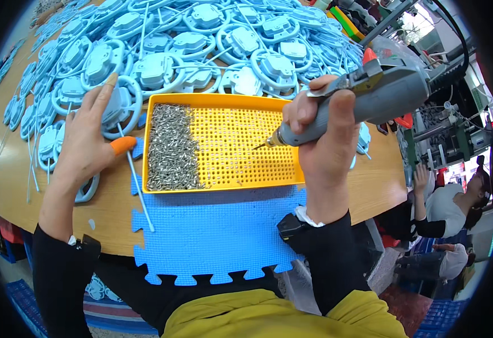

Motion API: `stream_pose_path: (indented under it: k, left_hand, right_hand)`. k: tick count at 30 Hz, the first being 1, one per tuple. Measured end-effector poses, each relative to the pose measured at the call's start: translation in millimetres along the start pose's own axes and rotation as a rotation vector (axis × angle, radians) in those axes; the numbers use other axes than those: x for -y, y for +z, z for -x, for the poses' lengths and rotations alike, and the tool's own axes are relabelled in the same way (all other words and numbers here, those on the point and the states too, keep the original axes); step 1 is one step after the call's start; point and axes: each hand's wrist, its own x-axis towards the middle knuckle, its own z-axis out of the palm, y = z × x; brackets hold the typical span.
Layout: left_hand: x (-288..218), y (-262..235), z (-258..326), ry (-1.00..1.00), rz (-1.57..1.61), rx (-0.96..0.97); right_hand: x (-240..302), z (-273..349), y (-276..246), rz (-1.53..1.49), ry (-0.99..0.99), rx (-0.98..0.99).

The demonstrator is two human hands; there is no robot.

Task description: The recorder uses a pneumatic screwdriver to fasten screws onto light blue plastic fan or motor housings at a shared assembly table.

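We log a right hand (325,135) clamped round a grey driver (370,98), its long axis running from upper right down to lower left, bit tip just over the perforated field of the yellow tray (224,101) near the worktop's (9,169) front edge. The screws (170,149) lie heaped at the tray's left end, left of the bit, nearer the left hand. We note that left hand (85,141) spread flat, fingers apart, on a blue wheel (119,107) just beside the tray's left wall, orange cot on the thumb.
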Motion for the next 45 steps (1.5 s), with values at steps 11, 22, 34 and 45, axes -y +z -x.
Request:
stream_pose_path:
  k: [11,22,34,45]
  left_hand:
    - [-3.9,0.7,-4.3,-0.103,0.304,-0.058]
    - [64.7,-25.0,70.0,0.177,0.936,-0.179]
    - [-119.4,-38.1,99.3,0.529,0.222,0.32]
    - [-144.9,-2.4,102.7,0.365,0.45,-0.16]
  right_hand:
    - [-3.6,-6.3,-9.7,0.217,0.015,0.049]
    - [61.8,0.9,22.6,-0.029,-0.038,0.008]
    - [79.3,52.5,28.2,-0.032,-0.025,0.146]
    - [70.1,67.5,55.3,-0.096,0.077,0.271]
